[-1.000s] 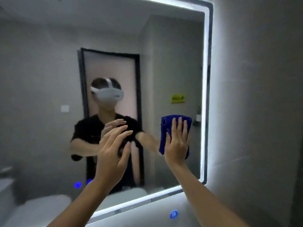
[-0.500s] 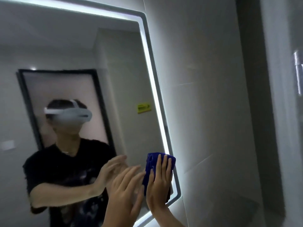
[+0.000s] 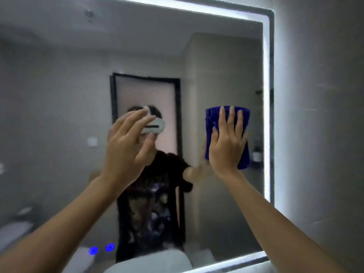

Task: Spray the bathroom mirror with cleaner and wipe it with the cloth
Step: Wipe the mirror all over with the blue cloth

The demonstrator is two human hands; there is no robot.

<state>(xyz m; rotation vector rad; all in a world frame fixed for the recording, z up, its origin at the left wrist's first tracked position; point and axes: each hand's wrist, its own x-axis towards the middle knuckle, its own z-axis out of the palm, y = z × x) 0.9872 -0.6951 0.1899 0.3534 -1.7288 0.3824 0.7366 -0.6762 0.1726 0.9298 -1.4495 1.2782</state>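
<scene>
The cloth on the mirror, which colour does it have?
The cloth is deep blue, plain; the head view shows it under the right hand.

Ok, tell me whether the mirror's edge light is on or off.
On: the light strip along the mirror edge glows bright white, spilling onto the wall.

We've got both arms raised fwd: right hand (image 3: 226, 142) flat, fingers straight & together; left hand (image 3: 126, 142) open, fingers spread, holding nothing

Grey tiled wall (image 3: 319, 115), two glowing blue touch buttons (image 3: 101, 249), reflected dark-framed door (image 3: 145, 91)
</scene>
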